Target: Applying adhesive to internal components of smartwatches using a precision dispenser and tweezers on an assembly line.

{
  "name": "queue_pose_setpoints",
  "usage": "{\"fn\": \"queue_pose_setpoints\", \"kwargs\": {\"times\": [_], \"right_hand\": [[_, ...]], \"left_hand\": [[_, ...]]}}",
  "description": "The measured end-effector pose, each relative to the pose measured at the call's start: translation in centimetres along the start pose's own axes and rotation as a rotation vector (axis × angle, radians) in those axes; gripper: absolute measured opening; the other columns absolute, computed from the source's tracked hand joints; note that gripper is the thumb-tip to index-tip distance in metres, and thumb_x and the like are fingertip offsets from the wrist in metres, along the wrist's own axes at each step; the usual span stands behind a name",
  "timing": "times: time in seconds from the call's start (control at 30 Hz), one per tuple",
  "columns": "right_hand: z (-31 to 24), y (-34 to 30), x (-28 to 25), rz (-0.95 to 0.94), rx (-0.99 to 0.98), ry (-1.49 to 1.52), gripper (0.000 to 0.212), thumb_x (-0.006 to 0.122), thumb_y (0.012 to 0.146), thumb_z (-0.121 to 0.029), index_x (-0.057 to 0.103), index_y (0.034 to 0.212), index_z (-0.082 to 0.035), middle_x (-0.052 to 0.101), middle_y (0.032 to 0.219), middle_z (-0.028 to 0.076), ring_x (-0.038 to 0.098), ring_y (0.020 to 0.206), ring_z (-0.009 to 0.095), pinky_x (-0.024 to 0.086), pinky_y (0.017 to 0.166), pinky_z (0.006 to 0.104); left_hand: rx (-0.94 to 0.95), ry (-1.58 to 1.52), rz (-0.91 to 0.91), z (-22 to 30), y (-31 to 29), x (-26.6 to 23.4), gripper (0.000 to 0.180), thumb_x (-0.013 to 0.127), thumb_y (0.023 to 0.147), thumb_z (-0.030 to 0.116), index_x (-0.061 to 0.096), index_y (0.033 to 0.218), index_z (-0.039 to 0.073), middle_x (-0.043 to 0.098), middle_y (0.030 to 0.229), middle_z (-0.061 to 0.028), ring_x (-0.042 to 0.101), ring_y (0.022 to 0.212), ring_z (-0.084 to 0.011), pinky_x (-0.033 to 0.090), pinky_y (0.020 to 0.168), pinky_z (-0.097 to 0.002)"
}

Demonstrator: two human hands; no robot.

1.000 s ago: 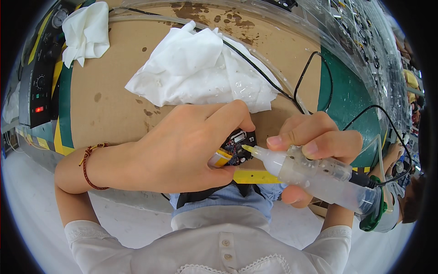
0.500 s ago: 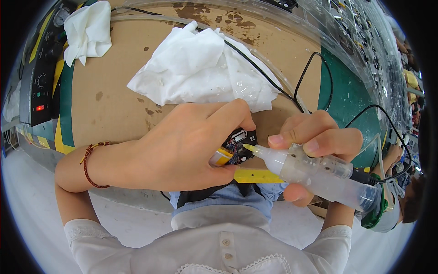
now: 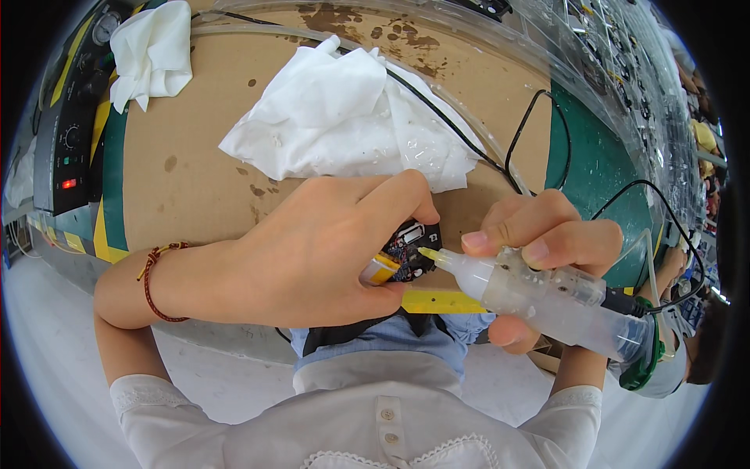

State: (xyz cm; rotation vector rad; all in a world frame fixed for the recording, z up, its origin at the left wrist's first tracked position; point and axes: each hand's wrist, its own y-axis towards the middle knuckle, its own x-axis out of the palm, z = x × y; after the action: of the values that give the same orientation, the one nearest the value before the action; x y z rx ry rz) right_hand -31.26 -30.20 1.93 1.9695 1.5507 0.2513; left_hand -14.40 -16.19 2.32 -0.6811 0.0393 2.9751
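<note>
My left hand (image 3: 328,242) is closed round a small black electronic assembly (image 3: 414,248), with a yellow-banded silvery part and fine wires showing on its open side. Fingers and palm hide much of it. In my right hand (image 3: 558,234) is a translucent dispensing syringe (image 3: 547,293), gripped between thumb and fingers and lying at a slant. Its yellowish nozzle tip points left and sits at the assembly's right side; whether it touches cannot be made out. A green cap (image 3: 644,367) closes the syringe's back end, where a black cable and a clear tube join.
A crumpled white cloth (image 3: 328,117) lies on the brown board (image 3: 187,156) behind my hands, a smaller one (image 3: 152,59) farther left. A black control box (image 3: 70,141) with a lit red switch stands at the left. Clear plastic trays (image 3: 578,70) fill the far right. A black cable (image 3: 512,133) loops across the table.
</note>
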Motion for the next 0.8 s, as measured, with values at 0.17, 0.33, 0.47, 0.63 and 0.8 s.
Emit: {"fn": "queue_pose_setpoints", "kwargs": {"times": [0.17,0.33,0.47,0.63,0.8], "right_hand": [[0.04,0.01,-0.11,-0.015,-0.004,0.015,0.060,0.082,0.067,-0.030,0.039,0.099,-0.004,0.059,0.079,0.018,0.054,0.063,0.019,0.045,0.054,0.0262],[0.01,0.07,-0.14,-0.021,-0.004,0.007,0.060,0.082,0.067,-0.030,0.039,0.099,-0.004,0.060,0.081,0.019,0.054,0.062,0.019,0.045,0.054,0.0261],[0.03,0.04,-0.12,-0.028,0.005,0.015,0.060,0.082,0.066,-0.030,0.039,0.099,-0.004,0.060,0.082,0.020,0.054,0.063,0.018,0.045,0.054,0.0259],[0.10,0.03,-0.07,-0.019,-0.002,0.005,0.060,0.083,0.066,-0.029,0.039,0.098,-0.003,0.060,0.081,0.019,0.054,0.063,0.018,0.045,0.054,0.0253],[0.11,0.06,0.12,-0.001,-0.015,0.000,0.060,0.083,0.066,-0.028,0.039,0.097,-0.002,0.059,0.080,0.019,0.055,0.064,0.018,0.045,0.054,0.0254]], "left_hand": [[0.002,-0.001,0.001,0.03,0.03,-0.01,0.046,0.077,0.060,0.007,0.054,0.100,0.003,0.061,0.079,-0.0049,0.055,0.056,-0.0122,0.043,0.049,-0.0230],[0.011,0.008,0.005,0.02,0.01,-0.01,0.046,0.076,0.060,0.007,0.054,0.100,0.003,0.061,0.079,-0.0047,0.055,0.056,-0.0125,0.043,0.049,-0.0233],[0.007,0.009,0.005,0.06,0.00,-0.05,0.046,0.076,0.060,0.007,0.054,0.100,0.003,0.061,0.079,-0.0048,0.056,0.056,-0.0128,0.043,0.049,-0.0235],[0.011,0.010,0.006,-0.01,0.05,0.02,0.047,0.076,0.060,0.007,0.053,0.100,0.003,0.062,0.080,-0.0052,0.057,0.056,-0.0129,0.044,0.049,-0.0234],[0.011,0.014,-0.004,0.04,0.09,-0.05,0.048,0.076,0.060,0.006,0.053,0.101,0.003,0.062,0.080,-0.0056,0.057,0.057,-0.0129,0.044,0.049,-0.0232]]}}
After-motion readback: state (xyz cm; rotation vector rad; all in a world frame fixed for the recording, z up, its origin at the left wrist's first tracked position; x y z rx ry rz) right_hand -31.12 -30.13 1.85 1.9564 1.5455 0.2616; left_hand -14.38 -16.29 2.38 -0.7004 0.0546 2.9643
